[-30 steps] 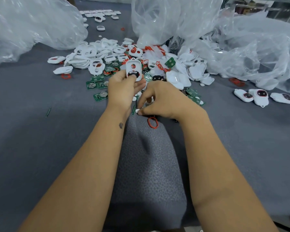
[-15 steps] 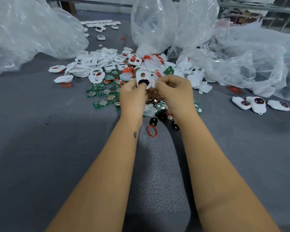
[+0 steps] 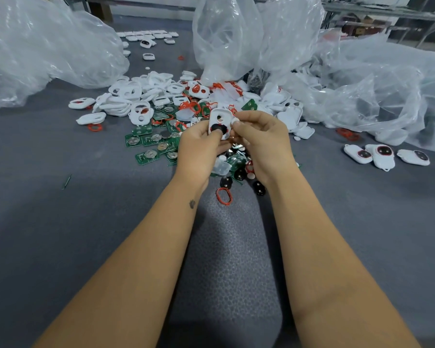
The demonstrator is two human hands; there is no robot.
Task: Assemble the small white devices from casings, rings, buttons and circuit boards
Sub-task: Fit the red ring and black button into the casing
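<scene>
My left hand (image 3: 201,149) holds a white casing (image 3: 219,121) upright above the parts pile, its thumb on a black button in the casing's lower hole. Beside the casing's right edge, my right hand (image 3: 261,139) pinches a small white button (image 3: 234,121) between thumb and fingers. Green circuit boards (image 3: 148,141) lie left of my hands. Empty white casings (image 3: 136,96) are heaped behind them. A red ring (image 3: 224,195) and black buttons (image 3: 258,188) lie just below my hands.
Three assembled white devices (image 3: 384,156) lie at the right. Large clear plastic bags stand at the left (image 3: 48,46), back middle (image 3: 236,38) and right (image 3: 377,91). More white casings (image 3: 146,36) lie in rows at the far back. The grey mat (image 3: 60,234) covers the table.
My right hand rose from the mat near the red ring up to the casing, now pinching a small white button. My left hand kept holding the casing.
</scene>
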